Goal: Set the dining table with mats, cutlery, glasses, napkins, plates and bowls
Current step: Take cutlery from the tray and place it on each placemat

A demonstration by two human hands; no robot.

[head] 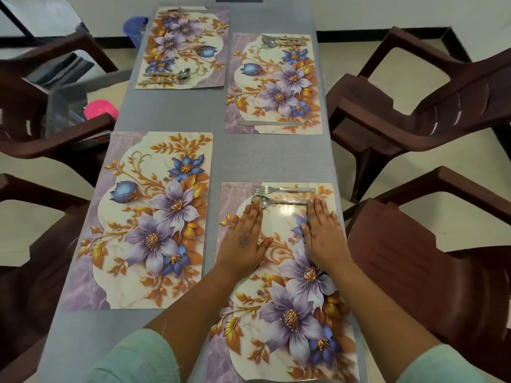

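1. Both hands lie flat, palms down, on the near right floral placemat [290,299], a rectangular mat printed with purple and blue flowers and orange leaves. The left hand [244,239] and the right hand [322,230] have straight fingers held together and grip nothing.
2. Just beyond the fingertips, at the mat's far edge, lie a steel spoon [276,201] and, a little farther off, a steel fork [282,189]. Both have their long axis running left to right, heads to the left. The left fingertips touch or nearly touch the spoon's bowl; the right fingertips sit at its handle end. I cannot tell whether either actually presses it.
3. My guess is the pair is being squared up against the mat edge, so the next nudge would go straight away from the person, with each hand at one end of the spoon.
4. This mat has no knife, unlike the far right mat [273,84], which has a steel table knife [269,123] along its near edge and cutlery at its far edge. The far left mat [182,48] has cutlery too; the near left mat [146,219] is bare.
5. The grey cloth-covered table [171,111] is long and narrow, flanked by dark brown plastic armchairs [414,106] on a pale tiled floor. No glasses, napkins, plates or bowls are out.
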